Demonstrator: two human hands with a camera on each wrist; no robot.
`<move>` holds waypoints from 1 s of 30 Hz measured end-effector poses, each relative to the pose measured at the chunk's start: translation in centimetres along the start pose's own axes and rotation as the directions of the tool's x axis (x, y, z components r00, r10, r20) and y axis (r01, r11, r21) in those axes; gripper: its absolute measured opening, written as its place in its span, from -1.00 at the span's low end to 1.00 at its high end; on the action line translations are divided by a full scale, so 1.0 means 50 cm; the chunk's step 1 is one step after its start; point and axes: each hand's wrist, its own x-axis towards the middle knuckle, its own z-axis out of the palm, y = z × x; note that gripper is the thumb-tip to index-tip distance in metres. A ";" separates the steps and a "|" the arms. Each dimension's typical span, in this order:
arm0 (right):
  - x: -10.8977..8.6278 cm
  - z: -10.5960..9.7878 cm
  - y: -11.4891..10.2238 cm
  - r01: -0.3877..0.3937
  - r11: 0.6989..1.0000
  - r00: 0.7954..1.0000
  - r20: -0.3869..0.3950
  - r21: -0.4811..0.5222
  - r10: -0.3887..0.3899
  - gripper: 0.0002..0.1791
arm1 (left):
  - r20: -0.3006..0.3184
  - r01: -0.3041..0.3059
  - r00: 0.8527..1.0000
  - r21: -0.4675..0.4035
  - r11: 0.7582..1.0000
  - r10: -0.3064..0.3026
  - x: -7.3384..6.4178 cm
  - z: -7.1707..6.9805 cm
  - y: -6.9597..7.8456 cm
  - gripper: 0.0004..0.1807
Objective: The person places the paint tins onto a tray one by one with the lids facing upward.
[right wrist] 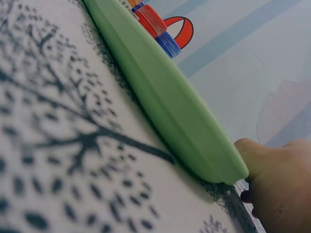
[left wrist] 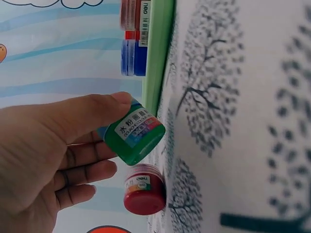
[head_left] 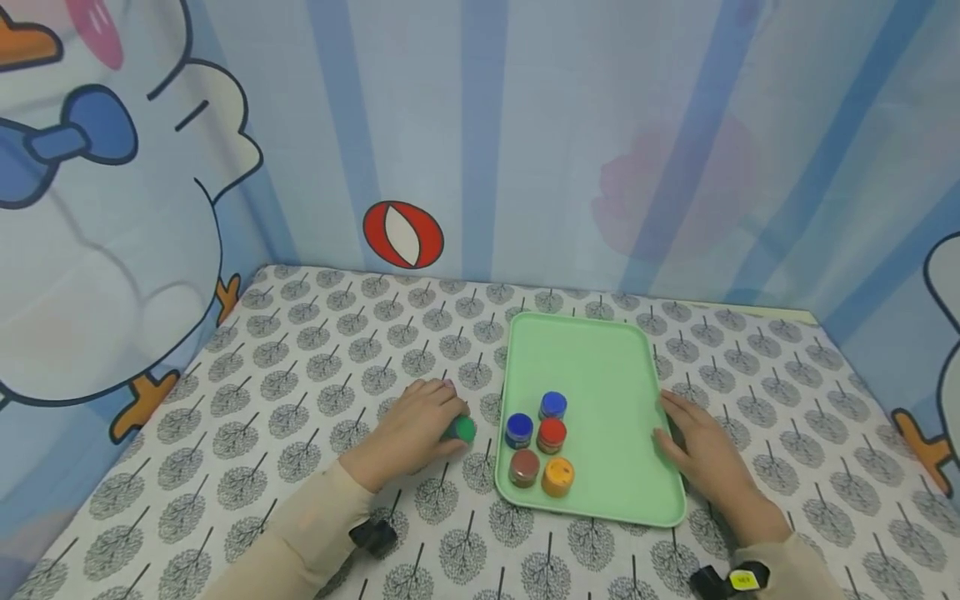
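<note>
My left hand pinches a small green paint jar between thumb and fingers, left of the tray. The jar is tilted, its label showing in the left wrist view. Beside it on the cloth stands a dark red paint jar, mostly hidden by the hand in the head view. My right hand rests at the right rim of a light green tray, fingers and thumb extended along the edge. On the tray's left side stand two blue-lidded jars, a red jar, a brown jar and an orange-yellow jar.
A white cloth printed with grey trees covers the table. Behind and at the sides hang blue striped curtains with cartoon prints, close to the table's back edge. Dark wrist cameras are strapped to both wrists.
</note>
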 end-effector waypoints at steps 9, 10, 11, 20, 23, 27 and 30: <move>0.000 0.004 0.008 -0.048 0.999 0.997 0.068 0.008 0.047 -0.36 | -0.046 0.004 0.999 -0.054 0.999 -0.007 0.024 -0.016 0.011 -0.67; 0.001 0.004 0.008 -0.052 0.999 0.996 0.072 0.010 0.052 -0.35 | -0.055 0.003 0.998 -0.061 0.998 -0.006 0.028 -0.018 0.011 -0.67; 0.001 0.004 0.009 -0.055 0.998 0.996 0.073 0.011 0.054 -0.35 | -0.063 0.004 0.998 -0.074 0.997 -0.009 0.032 -0.019 0.013 -0.66; 0.004 -0.006 0.013 -0.060 0.998 0.993 0.100 0.020 0.058 -0.30 | -0.072 0.074 0.993 -0.225 0.972 -0.093 0.071 -0.021 0.023 -0.62; 0.006 -0.010 0.014 -0.063 0.998 0.990 0.126 0.020 0.060 -0.27 | -0.067 0.092 0.992 -0.250 0.964 -0.112 0.081 -0.015 0.025 -0.59; 0.006 -0.012 0.019 -0.056 0.998 0.989 0.139 0.025 0.052 -0.25 | -0.046 0.103 0.992 -0.260 0.960 -0.119 0.094 -0.005 0.028 -0.57; 0.004 -0.011 0.022 -0.041 0.999 0.991 0.127 0.017 0.038 -0.25 | -0.037 0.101 0.993 -0.266 0.959 -0.115 0.104 0.002 0.031 -0.57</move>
